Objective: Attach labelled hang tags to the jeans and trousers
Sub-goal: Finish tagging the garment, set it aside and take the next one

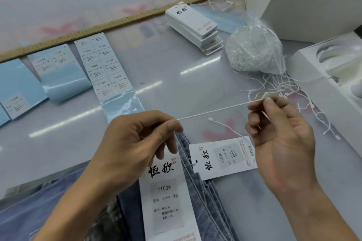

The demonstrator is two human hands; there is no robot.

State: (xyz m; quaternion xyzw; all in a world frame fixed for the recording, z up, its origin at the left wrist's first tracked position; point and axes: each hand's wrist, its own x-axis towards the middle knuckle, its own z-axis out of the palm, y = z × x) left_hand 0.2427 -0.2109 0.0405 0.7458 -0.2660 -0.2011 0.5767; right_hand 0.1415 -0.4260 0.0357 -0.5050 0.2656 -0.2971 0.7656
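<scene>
While pinched taut, cord [219, 112] crosswise.

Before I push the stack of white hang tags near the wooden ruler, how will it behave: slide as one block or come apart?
The stack of hang tags already leans in steps, so it would probably shear apart. The tags look like smooth card on the glossy table, so they likely slide easily.

Two labelled hang tags [167, 197] [223, 157] are lying near on the jeans [203, 191]; three label sheets [106, 64] [56, 60] [14, 101] are lying far left; one tag stack [194, 29] is sitting far.
</scene>
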